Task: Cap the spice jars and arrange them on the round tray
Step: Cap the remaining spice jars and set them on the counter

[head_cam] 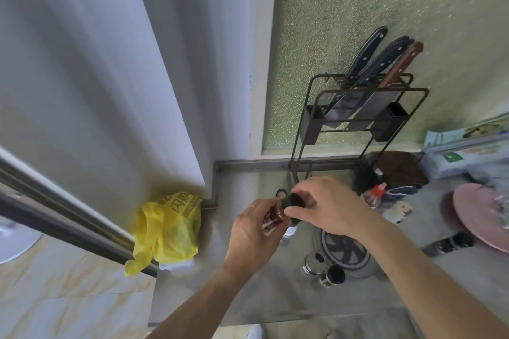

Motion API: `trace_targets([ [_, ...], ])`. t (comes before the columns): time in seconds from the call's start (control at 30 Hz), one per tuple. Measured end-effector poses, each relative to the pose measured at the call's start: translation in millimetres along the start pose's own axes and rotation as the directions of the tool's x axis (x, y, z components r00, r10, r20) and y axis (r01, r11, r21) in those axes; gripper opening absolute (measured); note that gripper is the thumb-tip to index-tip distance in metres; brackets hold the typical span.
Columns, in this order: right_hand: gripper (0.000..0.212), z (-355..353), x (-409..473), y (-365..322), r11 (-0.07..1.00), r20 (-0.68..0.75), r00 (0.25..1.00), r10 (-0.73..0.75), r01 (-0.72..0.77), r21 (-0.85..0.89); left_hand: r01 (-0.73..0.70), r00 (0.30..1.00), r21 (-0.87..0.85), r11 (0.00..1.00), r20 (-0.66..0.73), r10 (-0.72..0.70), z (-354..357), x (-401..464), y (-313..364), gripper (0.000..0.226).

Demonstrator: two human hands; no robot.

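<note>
My left hand [248, 231] grips a small brown spice jar [271, 219] with a printed label, tilted up to the right above the steel counter. My right hand [327, 206] closes its fingers around the jar's black cap [294, 199]. Below my right wrist lies a round grey tray [344, 254] with a fan-like pattern, partly hidden by my arm. Two jars [323, 268] with dark tops stand at its near edge. Another dark-capped jar [451, 242] lies on its side to the right. A second black cap [281, 193] peeks out behind my fingers.
A wire knife rack [358, 115] with several knives stands against the back wall. A pink round board [479, 215] sits at the right, with a red-capped bottle [374, 195], a brown cloth [399, 170] and boxes [465, 151] behind. A yellow plastic bag [168, 228] hangs at the counter's left edge.
</note>
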State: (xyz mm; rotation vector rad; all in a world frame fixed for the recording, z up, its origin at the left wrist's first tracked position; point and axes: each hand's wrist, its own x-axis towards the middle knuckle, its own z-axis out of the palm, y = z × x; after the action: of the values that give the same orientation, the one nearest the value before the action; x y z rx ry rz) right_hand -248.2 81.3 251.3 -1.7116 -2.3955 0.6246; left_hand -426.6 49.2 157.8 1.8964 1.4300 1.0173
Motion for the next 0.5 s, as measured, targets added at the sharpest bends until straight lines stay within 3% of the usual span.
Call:
trace_targets([
  [0.13, 0.069, 2.3, -1.9, -4.5, 0.977, -0.023, 0.998, 0.058, -0.061, -0.203, -0.019, 0.999, 0.033, 0.999, 0.036, 0.018, 1.2, -1.3, -0.5, 0.035],
  [0.27, 0.05, -4.3, -5.4, 3.5, 0.992, 0.054, 0.999, 0.002, -0.008, 0.122, -0.028, 0.999, 0.012, 1.0, 0.039, 0.028, 0.1, 5.0, 1.1, 0.038],
  [0.37, 0.029, -3.8, -2.9, -2.8, 0.998, 0.037, 0.998, 0.058, -0.059, 0.02, -0.027, 0.998, 0.009, 1.0, 0.048, 0.027, -1.1, 6.5, 1.2, 0.037],
  [0.43, 0.057, -2.5, -0.9, -7.0, 0.987, 0.004, 0.996, 0.087, -0.086, -0.137, -0.034, 0.998, 0.018, 0.999, 0.054, 0.033, -0.8, 5.4, -0.2, 0.037],
  [0.5, 0.057, -2.2, -2.6, -5.2, 0.995, 0.02, 0.996, 0.083, -0.081, -0.057, -0.034, 0.998, 0.015, 0.999, 0.057, 0.033, -0.4, 5.3, -1.1, 0.037],
])
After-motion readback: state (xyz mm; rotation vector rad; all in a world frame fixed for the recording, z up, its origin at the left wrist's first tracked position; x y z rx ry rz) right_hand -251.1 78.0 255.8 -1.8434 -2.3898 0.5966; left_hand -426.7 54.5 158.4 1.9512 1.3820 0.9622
